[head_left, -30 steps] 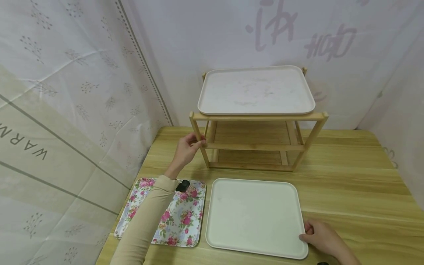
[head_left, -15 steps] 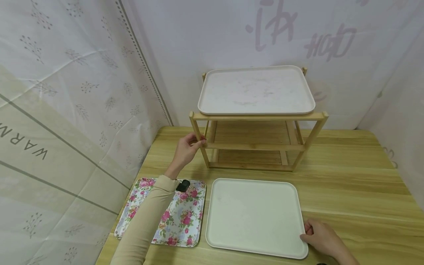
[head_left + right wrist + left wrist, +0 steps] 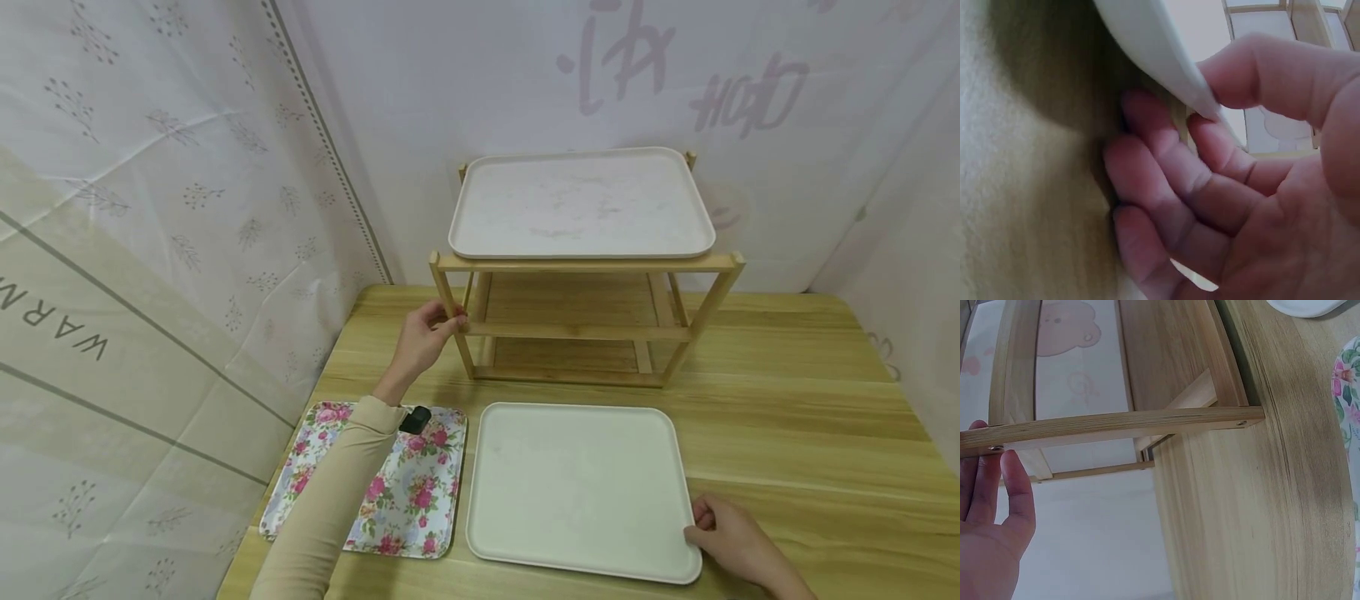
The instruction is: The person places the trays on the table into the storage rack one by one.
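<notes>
My left hand (image 3: 422, 342) holds the front left post of a three-tier wooden rack (image 3: 577, 332), near its middle shelf. In the left wrist view, the thumb and fingers (image 3: 1017, 494) lie around that wooden bar. At the lower right of the head view, my right hand (image 3: 731, 537) pinches the right rim of a plain off-white tray (image 3: 573, 492) on the table. The right wrist view has the thumb over the tray's rim (image 3: 1169, 65) and the fingers below and beside it. A white tray (image 3: 581, 204) with faint marks rests on top of the rack.
A floral tray (image 3: 420, 483) lies left of the off-white one, partly covered by my left sleeve (image 3: 322, 492). Printed cloth (image 3: 187, 208) hangs at the left and back. The wooden table (image 3: 810, 400) extends to the right of the rack.
My right hand and the right edge of the off-white tray have shifted very slightly to the right. The left hand keeps its place on the rack.
</notes>
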